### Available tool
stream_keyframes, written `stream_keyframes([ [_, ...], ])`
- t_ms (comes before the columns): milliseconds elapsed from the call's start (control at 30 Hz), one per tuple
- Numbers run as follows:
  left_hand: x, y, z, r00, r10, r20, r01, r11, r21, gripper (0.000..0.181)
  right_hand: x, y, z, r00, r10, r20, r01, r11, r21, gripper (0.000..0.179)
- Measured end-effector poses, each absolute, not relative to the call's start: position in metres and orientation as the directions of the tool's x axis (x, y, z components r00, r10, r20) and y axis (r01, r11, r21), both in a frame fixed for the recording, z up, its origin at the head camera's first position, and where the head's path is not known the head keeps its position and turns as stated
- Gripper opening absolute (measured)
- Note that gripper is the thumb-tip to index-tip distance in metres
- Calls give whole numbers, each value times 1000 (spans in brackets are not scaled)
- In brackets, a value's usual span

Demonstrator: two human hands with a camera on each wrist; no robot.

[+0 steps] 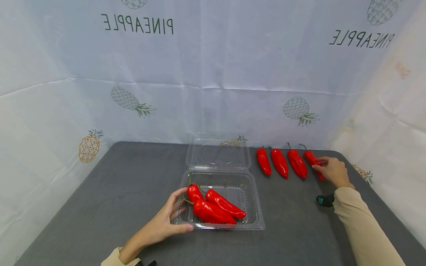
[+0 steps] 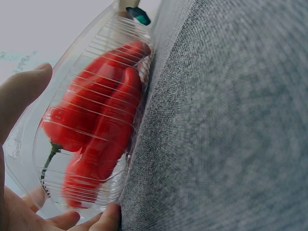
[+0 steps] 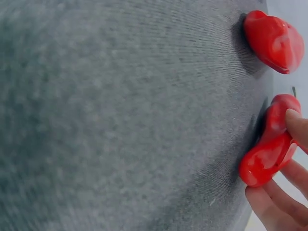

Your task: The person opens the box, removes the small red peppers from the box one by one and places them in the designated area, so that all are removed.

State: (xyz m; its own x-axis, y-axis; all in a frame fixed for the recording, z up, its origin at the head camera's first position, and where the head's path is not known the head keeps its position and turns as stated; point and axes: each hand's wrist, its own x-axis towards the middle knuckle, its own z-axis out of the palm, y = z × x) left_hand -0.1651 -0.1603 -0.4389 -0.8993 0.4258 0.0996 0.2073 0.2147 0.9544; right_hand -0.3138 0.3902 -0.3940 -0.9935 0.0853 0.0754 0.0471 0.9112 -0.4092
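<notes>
My right hand [image 1: 334, 173] pinches the rightmost red pepper [image 1: 310, 157] between thumb and fingers. In the right wrist view that held pepper [image 3: 269, 151] is curved and lies close to the grey tabletop. An open clear plastic clamshell container [image 1: 257, 214] sits at the middle front, its lid [image 1: 217, 153] folded back. Inside lie three red peppers, one of them long and nearest the front [image 1: 213, 213]. My left hand [image 1: 161, 223] holds the container by its left front corner, thumb at the front rim, fingers along the left wall.
Left of the held pepper, three more red peppers [image 1: 279, 163] lie in a row near the table's back edge, stems pointing away. The grey table [image 1: 116, 199] meets a white curtain [image 1: 213, 66] printed with pineapples, behind and at both sides.
</notes>
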Motion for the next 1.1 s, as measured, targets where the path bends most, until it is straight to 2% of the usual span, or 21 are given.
stream_keyframes([
  [533, -165, -160, -440, -893, 431, 126, 232, 201, 952, 94, -308, 384, -394, -984, 132, 118, 70, 903, -423, 52],
  [867, -165, -161, -440, -893, 433, 123, 231, 206, 951, 93, -305, 378, -389, -980, 117, 163, 40, 910, -413, 51],
  [1100, -165, -161, -440, -892, 434, 125, 231, 201, 952, 93, -301, 373, -388, -972, 66, 227, -33, 913, -406, 48],
])
